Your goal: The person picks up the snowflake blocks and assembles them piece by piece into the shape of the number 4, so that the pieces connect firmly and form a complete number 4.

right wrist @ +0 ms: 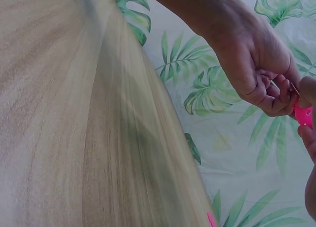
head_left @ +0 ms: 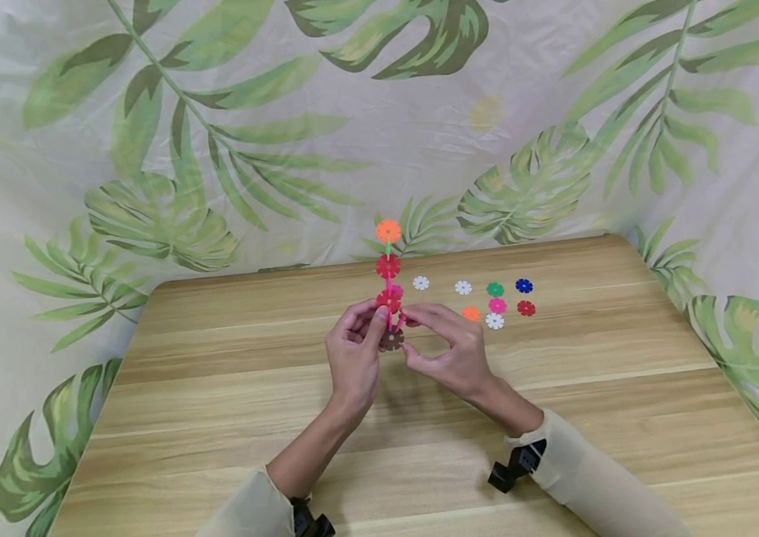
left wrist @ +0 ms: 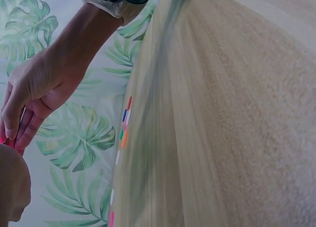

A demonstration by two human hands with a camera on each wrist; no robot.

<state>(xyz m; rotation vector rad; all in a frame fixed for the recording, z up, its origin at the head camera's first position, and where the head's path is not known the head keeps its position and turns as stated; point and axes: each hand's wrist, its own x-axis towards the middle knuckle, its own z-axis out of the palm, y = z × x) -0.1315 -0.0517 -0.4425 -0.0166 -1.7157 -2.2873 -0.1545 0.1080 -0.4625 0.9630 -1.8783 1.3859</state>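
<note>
My left hand (head_left: 355, 358) grips a chain of notched interlocking plastic discs between thumb and fingers, above the table. An orange disc (head_left: 388, 230) tops the chain, with a green disc (head_left: 388, 246) edge-on below it, then red and pink discs. A brown disc (head_left: 392, 339) sits at the bottom, between the hands. From the right, my right hand (head_left: 449, 350) holds a pink disc (right wrist: 303, 115) at the chain's lower part, index fingertip and thumb on either side of it. Fingers partly hide the joints there.
Loose discs lie on the wooden table (head_left: 252, 418) to the right behind my hands: white (head_left: 421, 283), green (head_left: 495, 289), blue (head_left: 523, 286), red (head_left: 526, 308), pink (head_left: 497, 305), orange (head_left: 471, 313) and more white. A leaf-print cloth (head_left: 353, 171) hangs behind the table.
</note>
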